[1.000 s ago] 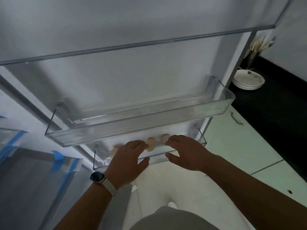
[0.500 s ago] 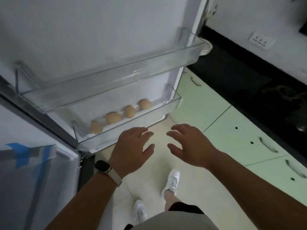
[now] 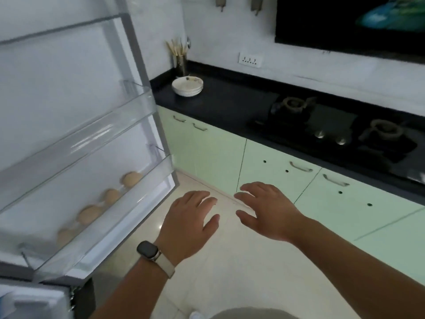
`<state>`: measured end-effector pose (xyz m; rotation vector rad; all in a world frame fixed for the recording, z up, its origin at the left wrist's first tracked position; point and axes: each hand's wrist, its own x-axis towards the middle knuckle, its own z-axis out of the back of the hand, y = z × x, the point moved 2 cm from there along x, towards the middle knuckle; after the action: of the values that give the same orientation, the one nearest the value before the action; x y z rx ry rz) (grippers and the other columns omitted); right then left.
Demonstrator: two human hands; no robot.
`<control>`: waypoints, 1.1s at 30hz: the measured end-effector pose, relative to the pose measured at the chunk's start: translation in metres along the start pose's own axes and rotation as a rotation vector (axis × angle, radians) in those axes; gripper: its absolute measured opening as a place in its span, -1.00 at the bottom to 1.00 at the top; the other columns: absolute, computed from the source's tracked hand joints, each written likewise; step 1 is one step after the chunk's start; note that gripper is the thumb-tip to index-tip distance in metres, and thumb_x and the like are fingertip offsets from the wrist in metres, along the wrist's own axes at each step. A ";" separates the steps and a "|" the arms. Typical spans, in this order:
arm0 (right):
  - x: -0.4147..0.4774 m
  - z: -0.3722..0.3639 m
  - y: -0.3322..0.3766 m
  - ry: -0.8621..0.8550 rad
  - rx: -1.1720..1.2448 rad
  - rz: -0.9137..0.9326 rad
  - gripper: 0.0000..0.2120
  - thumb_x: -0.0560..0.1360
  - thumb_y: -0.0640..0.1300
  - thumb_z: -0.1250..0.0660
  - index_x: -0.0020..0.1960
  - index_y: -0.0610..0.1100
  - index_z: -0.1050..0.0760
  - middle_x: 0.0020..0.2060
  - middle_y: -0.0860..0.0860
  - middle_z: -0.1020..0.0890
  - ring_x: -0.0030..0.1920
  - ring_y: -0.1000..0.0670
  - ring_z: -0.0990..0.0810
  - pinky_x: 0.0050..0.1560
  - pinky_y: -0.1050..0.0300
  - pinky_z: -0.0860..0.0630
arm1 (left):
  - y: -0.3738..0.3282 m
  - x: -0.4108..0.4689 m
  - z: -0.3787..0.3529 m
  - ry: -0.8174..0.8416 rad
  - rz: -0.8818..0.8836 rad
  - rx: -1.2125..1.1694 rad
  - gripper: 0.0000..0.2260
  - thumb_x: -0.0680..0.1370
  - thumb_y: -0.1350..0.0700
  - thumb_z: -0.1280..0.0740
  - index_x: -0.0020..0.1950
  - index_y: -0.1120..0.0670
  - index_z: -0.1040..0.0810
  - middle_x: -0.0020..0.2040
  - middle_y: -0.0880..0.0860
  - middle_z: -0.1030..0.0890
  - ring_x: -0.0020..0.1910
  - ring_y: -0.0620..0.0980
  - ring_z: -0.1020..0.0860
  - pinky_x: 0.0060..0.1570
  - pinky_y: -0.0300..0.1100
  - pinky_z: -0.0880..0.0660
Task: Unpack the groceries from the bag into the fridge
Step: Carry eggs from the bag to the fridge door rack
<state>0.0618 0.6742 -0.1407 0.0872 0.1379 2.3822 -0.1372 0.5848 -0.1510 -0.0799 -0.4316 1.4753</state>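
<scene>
The open fridge door (image 3: 57, 88) fills the left side, with two clear door bins. Several brown eggs (image 3: 131, 178) lie in a row in the lower door bin (image 3: 110, 229). The upper bin (image 3: 87, 143) looks bare. My left hand (image 3: 188, 224), with a watch on the wrist, hovers over the floor to the right of the lower bin, fingers straight and holding nothing. Beside it, my right hand (image 3: 266, 210) is also spread and holds nothing. No grocery bag shows in this view.
A black counter (image 3: 230, 100) runs along the right with stacked white bowls (image 3: 187, 86), a utensil holder (image 3: 180, 56) and a gas hob (image 3: 333, 127). Pale green cabinets (image 3: 276, 180) stand below it. Light floor tiles (image 3: 230, 272) lie between fridge door and cabinets.
Both hands have drawn back from the lower door bin, leaving the eggs in it. My view has swung right, away from the door and toward the counter.
</scene>
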 end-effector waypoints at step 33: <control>-0.444 0.046 -0.342 -0.185 0.163 -1.143 -0.53 0.55 0.25 -0.06 0.33 0.03 -0.42 0.26 0.08 -0.49 0.27 -0.04 -0.44 0.28 0.01 -0.36 | -0.543 0.199 -0.222 0.273 -1.134 -0.112 -0.63 0.54 -0.08 -0.19 0.20 0.07 -0.61 0.18 0.06 -0.61 0.20 0.08 -0.55 0.09 0.01 -0.54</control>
<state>0.6212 0.6206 -0.1479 0.2323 0.2185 1.2144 0.4549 0.7664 -0.1399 -0.0995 -0.2507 0.3148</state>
